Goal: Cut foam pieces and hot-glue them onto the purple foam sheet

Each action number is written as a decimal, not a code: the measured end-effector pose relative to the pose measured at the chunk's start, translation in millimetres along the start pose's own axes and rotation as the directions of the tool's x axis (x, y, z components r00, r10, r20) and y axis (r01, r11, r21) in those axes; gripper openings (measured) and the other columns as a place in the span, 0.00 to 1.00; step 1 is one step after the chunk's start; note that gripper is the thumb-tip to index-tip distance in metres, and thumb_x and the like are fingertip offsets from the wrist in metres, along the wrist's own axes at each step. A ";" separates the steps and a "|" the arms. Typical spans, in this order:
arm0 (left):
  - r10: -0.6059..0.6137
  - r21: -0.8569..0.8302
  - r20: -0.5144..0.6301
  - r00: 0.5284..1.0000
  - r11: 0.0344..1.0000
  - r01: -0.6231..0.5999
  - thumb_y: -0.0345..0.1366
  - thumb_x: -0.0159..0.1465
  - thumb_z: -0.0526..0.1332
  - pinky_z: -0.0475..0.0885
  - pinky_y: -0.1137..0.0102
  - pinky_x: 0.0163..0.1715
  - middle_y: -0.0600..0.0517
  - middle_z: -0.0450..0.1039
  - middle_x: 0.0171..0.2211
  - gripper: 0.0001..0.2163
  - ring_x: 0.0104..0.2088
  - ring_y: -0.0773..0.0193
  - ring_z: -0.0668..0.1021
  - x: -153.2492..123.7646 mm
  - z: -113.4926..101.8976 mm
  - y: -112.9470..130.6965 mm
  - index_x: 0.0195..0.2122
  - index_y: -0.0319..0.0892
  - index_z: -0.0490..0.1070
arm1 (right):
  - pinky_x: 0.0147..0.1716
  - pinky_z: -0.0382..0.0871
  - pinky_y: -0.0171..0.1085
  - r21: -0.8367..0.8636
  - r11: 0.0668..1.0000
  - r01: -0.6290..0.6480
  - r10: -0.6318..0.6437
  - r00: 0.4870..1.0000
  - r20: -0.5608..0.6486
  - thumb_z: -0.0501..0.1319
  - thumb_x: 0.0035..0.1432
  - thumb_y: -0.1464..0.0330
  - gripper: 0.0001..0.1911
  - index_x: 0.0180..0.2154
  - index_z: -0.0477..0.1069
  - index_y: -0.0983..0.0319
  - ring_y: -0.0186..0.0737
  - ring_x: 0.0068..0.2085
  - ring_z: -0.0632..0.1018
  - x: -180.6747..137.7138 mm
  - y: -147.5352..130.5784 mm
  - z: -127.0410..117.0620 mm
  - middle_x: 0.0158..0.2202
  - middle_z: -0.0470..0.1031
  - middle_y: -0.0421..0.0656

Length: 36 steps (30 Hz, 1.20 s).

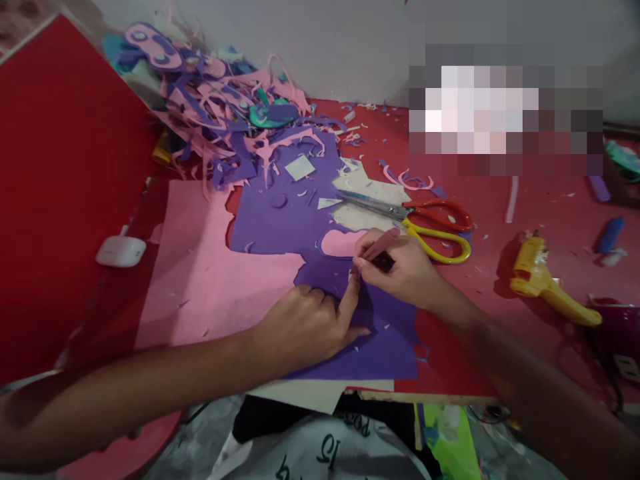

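Pressing a straightened index finger onto the purple craft sheet [370,357], apparently to steady it, the left hand [310,327] grips nothing, its thumb spread apart. Just beyond, the right hand [400,263] is closed around a pinkish pen-like tool [383,245], held low, presumably for fine control; I cannot make out its tip. A pink cutout [341,243] lies flat on the purple sheet beside those fingers. Farther off, red-and-yellow-handled scissors [397,212] rest handles rightward, likely for easy reach; past them sits a tangled heap of offcuts [210,110].
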<state>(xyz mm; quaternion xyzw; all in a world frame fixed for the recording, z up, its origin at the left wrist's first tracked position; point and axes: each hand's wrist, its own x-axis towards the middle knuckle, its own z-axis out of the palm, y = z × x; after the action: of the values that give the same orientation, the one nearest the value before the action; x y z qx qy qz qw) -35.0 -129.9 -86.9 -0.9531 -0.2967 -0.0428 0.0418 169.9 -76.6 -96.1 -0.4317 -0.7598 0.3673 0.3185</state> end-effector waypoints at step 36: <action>-0.134 -0.292 0.159 0.978 0.940 0.176 0.49 0.74 0.51 0.65 0.70 0.23 0.49 0.78 0.22 0.23 0.20 0.60 0.78 7.4 -10.8 -25.0 0.61 0.41 0.71 | 0.33 0.74 0.43 -0.180 0.982 -0.063 -0.029 0.885 -0.465 0.63 0.64 0.70 0.06 0.41 0.76 0.52 0.44 0.34 0.79 -47.0 -50.7 -10.7 0.37 0.79 0.43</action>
<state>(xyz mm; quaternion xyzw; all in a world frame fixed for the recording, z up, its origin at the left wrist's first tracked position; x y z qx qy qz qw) -43.7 -106.4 -74.0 -0.9224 -0.3630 -0.0259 -0.1293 177.1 -133.5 -56.1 -0.5424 -0.6889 0.1815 0.4454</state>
